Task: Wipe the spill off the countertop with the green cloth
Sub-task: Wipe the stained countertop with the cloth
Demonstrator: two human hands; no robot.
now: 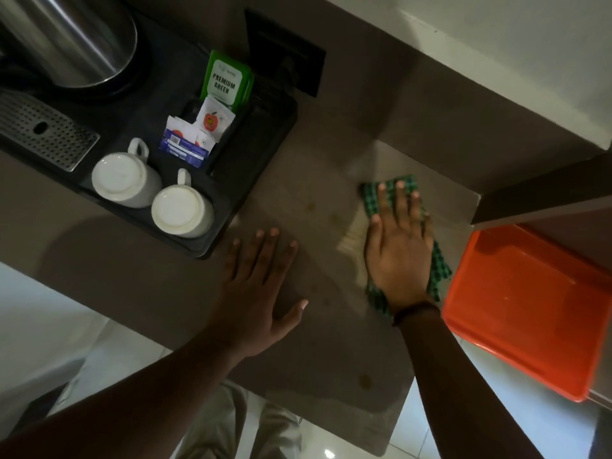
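Observation:
My right hand [399, 243] lies flat, fingers spread, pressing the green checked cloth [440, 268] onto the brown countertop [314, 167]. The cloth shows beyond the fingertips and along the hand's right side. A pale wet streak [352, 236] sits just left of that hand. Small brownish spill spots [334, 217] lie between my hands, and another spot [365, 380] is near the front edge. My left hand [261, 283] rests palm down on the counter, fingers apart, holding nothing.
A black tray [261, 160] at the left carries two upturned white cups [124, 180], tea sachets [227, 81] and a steel kettle [73, 38]. An orange bin [530, 306] stands off the counter's right edge. A wall bounds the far right.

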